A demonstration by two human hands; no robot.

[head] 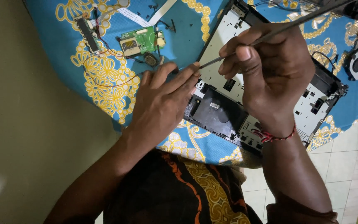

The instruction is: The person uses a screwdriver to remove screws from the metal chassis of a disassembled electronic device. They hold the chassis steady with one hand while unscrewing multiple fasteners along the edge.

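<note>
1. A desk [179,37] draped in a blue cloth with yellow floral scrolls fills the upper part of the view, with pale floor tiles showing at lower right.
2. An opened laptop chassis [315,103] lies diagonally across the cloth, its silver inner plate and a black panel exposed, one end reaching the desk's near edge.
3. The right hand [270,70], a red thread bracelet at the wrist, hovers over the chassis; its fingers [243,52] are closed around a thin dark screwdriver [278,30], whose tip points down-left to the chassis's left edge.
4. The left hand [160,103] rests palm down on the cloth just beside the chassis, fingers extended and close together, gripping nothing, the fingertips touching the chassis edge near the tool tip.
5. A green circuit board [141,40] sits on the cloth beyond the left hand, well apart from the chassis.
6. A narrow dark board [87,31] with thin red and black wires lies further left.
7. A small cooling fan [357,64] sits at the far right, near the chassis's upper end.
</note>
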